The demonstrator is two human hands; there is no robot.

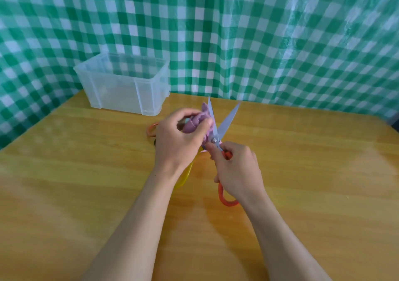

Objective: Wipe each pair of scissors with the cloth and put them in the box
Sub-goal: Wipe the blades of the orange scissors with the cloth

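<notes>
My right hand (237, 168) grips the orange handles of a pair of scissors (228, 119), held above the table with its blades spread apart and pointing away from me. My left hand (179, 136) holds a bunched purple cloth (197, 122) against the left blade. Under my left hand lie more scissors: an orange handle loop (151, 129) shows to the left and a yellow handle (184, 177) shows below my wrist. A clear plastic box (121, 82) stands at the back left of the table; I cannot tell what is in it.
The wooden table (86, 183) stretches wide on both sides of my arms. A green and white checked sheet (259, 32) hangs right behind the table and the box.
</notes>
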